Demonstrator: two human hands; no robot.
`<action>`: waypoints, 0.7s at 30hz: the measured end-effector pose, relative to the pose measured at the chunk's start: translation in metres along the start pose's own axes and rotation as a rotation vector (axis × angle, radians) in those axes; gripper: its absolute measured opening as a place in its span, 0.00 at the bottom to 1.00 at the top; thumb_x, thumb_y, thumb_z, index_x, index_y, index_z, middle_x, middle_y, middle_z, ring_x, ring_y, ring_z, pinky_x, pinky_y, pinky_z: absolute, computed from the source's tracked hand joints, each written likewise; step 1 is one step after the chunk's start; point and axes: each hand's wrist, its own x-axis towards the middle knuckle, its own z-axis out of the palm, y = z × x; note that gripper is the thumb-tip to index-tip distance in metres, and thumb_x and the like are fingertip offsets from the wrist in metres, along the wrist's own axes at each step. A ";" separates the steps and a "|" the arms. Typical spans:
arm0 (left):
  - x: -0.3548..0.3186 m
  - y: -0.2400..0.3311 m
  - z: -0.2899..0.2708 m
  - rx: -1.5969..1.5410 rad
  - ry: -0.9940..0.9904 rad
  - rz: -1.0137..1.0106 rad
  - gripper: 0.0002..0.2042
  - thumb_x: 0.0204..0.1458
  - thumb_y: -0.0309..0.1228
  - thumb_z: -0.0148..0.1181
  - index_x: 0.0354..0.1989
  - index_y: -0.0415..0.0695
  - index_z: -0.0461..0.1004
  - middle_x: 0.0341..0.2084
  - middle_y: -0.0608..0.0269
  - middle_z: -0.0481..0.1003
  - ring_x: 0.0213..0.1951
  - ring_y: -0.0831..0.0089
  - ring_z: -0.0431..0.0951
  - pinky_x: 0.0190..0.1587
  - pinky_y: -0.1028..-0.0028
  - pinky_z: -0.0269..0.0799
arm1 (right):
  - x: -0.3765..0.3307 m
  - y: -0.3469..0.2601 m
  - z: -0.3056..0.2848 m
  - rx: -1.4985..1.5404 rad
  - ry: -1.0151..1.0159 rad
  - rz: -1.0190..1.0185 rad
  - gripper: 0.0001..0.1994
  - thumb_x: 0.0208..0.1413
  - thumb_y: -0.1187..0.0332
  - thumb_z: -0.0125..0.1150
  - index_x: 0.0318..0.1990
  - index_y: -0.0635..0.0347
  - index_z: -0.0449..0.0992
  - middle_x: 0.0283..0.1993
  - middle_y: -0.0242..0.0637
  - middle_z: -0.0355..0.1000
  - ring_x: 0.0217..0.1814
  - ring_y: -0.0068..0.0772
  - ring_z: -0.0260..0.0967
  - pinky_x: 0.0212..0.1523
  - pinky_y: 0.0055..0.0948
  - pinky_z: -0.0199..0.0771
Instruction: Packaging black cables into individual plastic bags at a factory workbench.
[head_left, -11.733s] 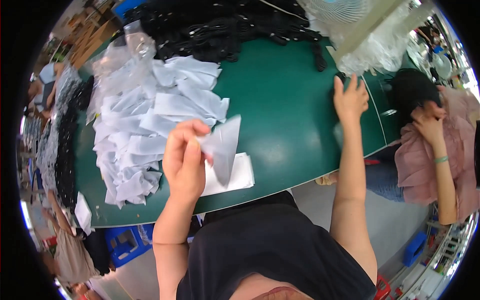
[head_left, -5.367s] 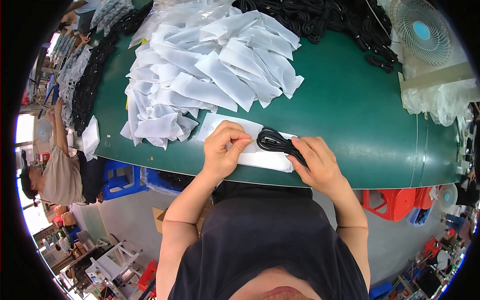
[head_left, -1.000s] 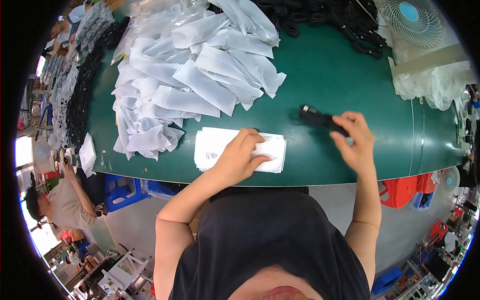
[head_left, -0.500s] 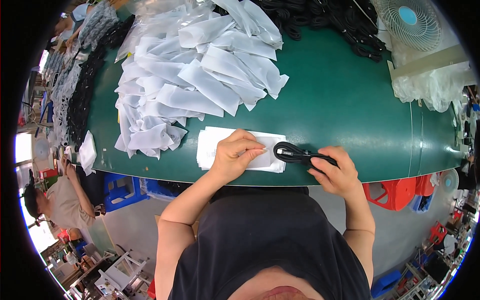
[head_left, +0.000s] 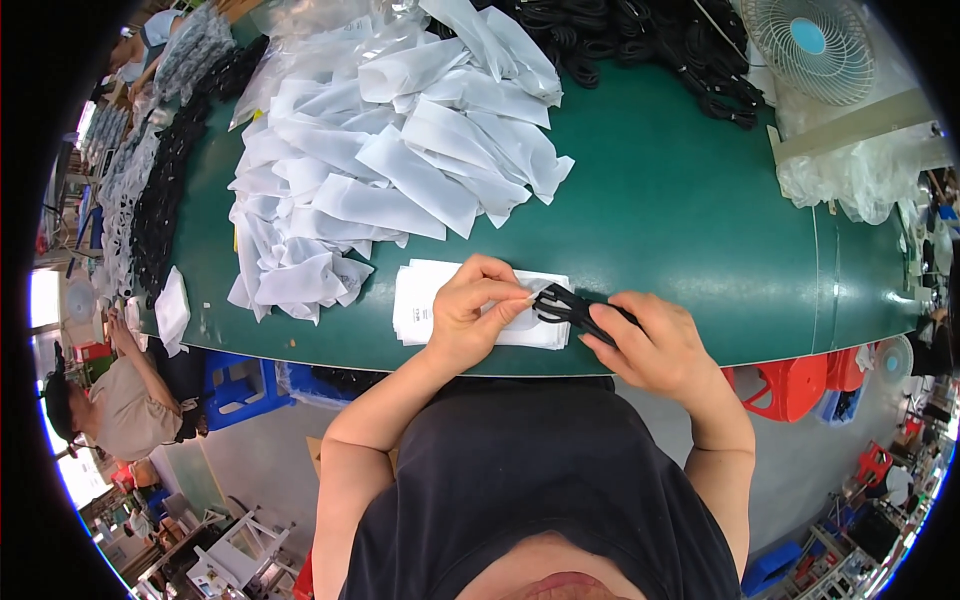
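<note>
A coiled black cable (head_left: pixel 565 308) is gripped at its right end by my right hand (head_left: pixel 658 342), fingers closed round the bundle. Its looped left end reaches the fingertips of my left hand (head_left: pixel 472 312). That hand pinches the edge of the top white sleeve on a flat stack of white sleeves (head_left: pixel 413 305) near the table's front edge. Whether the loops have entered the sleeve's mouth is hard to tell, since my left fingers cover part of it. A big loose heap of filled-looking white sleeves (head_left: pixel 400 180) lies beyond, to the left.
More black cables (head_left: pixel 640 40) lie along the far edge of the green table (head_left: pixel 680 200). A fan (head_left: pixel 808 50) and clear plastic bags (head_left: pixel 850 185) are at the far right. Red stools (head_left: pixel 790 388) and a blue stool (head_left: pixel 240 385) stand below the front edge. A co-worker (head_left: pixel 125 405) sits at left.
My right hand has moved left with the cable, bringing its loops against my left fingertips. My left hand keeps its pinch on the sleeve's edge.
</note>
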 end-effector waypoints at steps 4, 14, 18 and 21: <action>0.004 -0.001 -0.002 0.115 -0.011 0.152 0.04 0.48 0.21 0.63 0.33 0.39 0.78 0.37 0.61 0.69 0.33 0.76 0.70 0.34 0.79 0.65 | 0.006 -0.004 0.000 -0.043 -0.004 0.158 0.16 0.41 0.73 0.70 0.40 0.62 0.73 0.33 0.40 0.66 0.25 0.34 0.68 0.23 0.29 0.71; 0.011 0.011 -0.001 0.151 -0.060 0.195 0.04 0.48 0.23 0.63 0.32 0.40 0.77 0.38 0.59 0.69 0.40 0.72 0.68 0.43 0.75 0.64 | 0.031 -0.008 -0.009 0.152 -0.149 0.127 0.12 0.46 0.71 0.66 0.38 0.60 0.72 0.32 0.37 0.66 0.26 0.38 0.70 0.25 0.31 0.72; 0.024 0.037 0.007 0.143 -0.065 0.262 0.03 0.47 0.22 0.62 0.30 0.41 0.74 0.35 0.60 0.71 0.37 0.68 0.69 0.39 0.74 0.65 | 0.044 -0.007 -0.019 0.172 -0.137 0.107 0.17 0.46 0.68 0.68 0.43 0.60 0.72 0.37 0.38 0.66 0.29 0.38 0.71 0.27 0.31 0.73; 0.033 0.060 0.008 -0.047 -0.129 0.115 0.03 0.53 0.23 0.57 0.32 0.39 0.69 0.36 0.60 0.71 0.32 0.77 0.67 0.34 0.79 0.64 | 0.057 0.003 -0.023 0.202 -0.018 0.114 0.33 0.42 0.55 0.70 0.55 0.58 0.67 0.44 0.40 0.66 0.34 0.35 0.70 0.29 0.30 0.74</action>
